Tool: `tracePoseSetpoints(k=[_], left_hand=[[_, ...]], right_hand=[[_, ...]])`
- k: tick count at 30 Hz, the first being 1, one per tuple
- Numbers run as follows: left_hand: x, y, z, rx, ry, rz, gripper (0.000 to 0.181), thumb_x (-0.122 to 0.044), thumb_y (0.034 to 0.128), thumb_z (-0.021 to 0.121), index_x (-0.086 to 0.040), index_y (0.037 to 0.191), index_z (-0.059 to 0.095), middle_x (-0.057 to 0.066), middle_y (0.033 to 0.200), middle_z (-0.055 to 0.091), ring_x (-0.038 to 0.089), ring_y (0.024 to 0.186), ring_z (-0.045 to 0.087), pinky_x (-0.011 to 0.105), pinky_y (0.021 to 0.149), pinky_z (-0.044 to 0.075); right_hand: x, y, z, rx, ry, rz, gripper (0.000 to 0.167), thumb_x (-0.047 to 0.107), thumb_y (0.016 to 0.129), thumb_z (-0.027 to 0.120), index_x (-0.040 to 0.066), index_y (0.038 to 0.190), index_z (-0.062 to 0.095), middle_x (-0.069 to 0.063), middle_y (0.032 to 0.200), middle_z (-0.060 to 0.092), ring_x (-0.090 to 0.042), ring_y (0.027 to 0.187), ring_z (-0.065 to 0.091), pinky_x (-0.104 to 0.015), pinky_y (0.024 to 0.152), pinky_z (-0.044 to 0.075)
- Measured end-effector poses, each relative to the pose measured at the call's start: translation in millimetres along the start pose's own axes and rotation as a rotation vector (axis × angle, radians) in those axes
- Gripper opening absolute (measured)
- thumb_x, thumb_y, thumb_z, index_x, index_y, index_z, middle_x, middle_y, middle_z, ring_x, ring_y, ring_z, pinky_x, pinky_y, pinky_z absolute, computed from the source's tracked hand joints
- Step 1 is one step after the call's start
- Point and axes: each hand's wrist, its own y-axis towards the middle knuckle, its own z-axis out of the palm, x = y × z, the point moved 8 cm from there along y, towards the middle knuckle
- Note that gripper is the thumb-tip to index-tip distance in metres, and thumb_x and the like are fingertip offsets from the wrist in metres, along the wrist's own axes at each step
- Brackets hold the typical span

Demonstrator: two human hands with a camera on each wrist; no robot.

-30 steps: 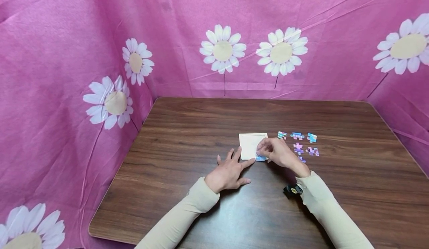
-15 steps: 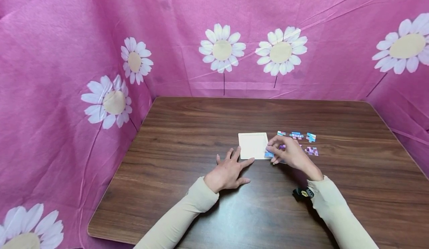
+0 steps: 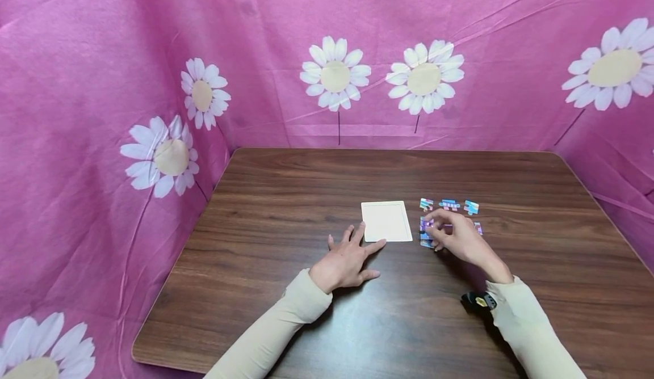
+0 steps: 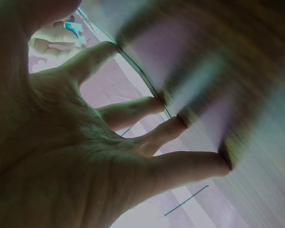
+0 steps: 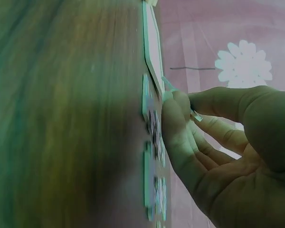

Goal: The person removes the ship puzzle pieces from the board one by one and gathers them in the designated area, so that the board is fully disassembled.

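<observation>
My left hand (image 3: 344, 262) rests on the table with its fingers spread. Its fingertips lie at the left and near edges of a square white puzzle tray (image 3: 386, 221). My right hand (image 3: 455, 234) hovers just right of the tray, among the loose pieces. In the right wrist view its thumb and fingers pinch a thin puzzle piece (image 5: 197, 115), seen edge-on. Below its fingertips in the head view show a purple piece (image 3: 425, 228) and a blue piece (image 3: 426, 243); which of these it holds, I cannot tell.
Several colourful jigsaw pieces lie right of the tray, among them a back-row middle piece (image 3: 449, 204) and a back-right piece (image 3: 472, 206). The brown wooden table (image 3: 286, 197) has pink flowered cloth (image 3: 276, 84) behind and beside it.
My right hand has moved right, off the tray to the loose pieces, carrying a bluish piece from the tray's near right corner. My left hand has stayed in place.
</observation>
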Motion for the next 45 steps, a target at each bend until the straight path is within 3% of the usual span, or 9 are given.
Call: tracePoseSetpoints(k=[8,22,31,45], left_hand=[[-0.3,-1.3,0.0,0.009,-0.002,0.001,0.069,-0.056,0.0992,0.063,-0.043,0.161,0.036,0.016,0.173,0.021,0.041,0.158,0.03,0.075,0.108,0.041],[-0.9,-2.4,-0.8,-0.003,-0.008,0.01,0.068,-0.055,0.0996,0.063,-0.042,0.161,0.037,0.017,0.173,0.023,0.043,0.157,0.031,0.076,0.107,0.041],[-0.8,-1.9,-1.2,-0.008,-0.001,0.016,0.068,-0.056,0.0998,0.062,-0.042,0.161,0.036,0.018,0.172,0.023,0.044,0.156,0.031,0.077,0.106,0.042],[-0.3,-1.7,-0.7,-0.009,-0.01,0.021,0.068,-0.056,0.0999,0.062,-0.042,0.162,0.036,0.018,0.172,0.023,0.044,0.156,0.031,0.077,0.107,0.041]], right_hand=[[-8,-13.4,-20,-0.065,-0.089,0.007,0.02,0.009,0.101,0.067,0.0,0.119,0.069,-0.015,0.09,0.072,-0.011,0.061,0.067,-0.031,0.054,0.058],[-34,-35.8,-46,-0.134,-0.057,0.056,0.021,0.008,0.099,0.069,-0.003,0.117,0.063,-0.023,0.094,0.075,-0.005,0.063,0.069,-0.031,0.054,0.059],[-53,-46.3,-59,-0.124,-0.084,0.139,0.022,0.012,0.101,0.068,-0.004,0.115,0.064,-0.021,0.094,0.075,-0.006,0.063,0.068,-0.03,0.057,0.06],[-60,-49.9,-60,-0.091,-0.092,0.176,0.021,0.008,0.101,0.067,-0.006,0.116,0.064,-0.021,0.096,0.074,-0.002,0.065,0.067,-0.029,0.057,0.06]])
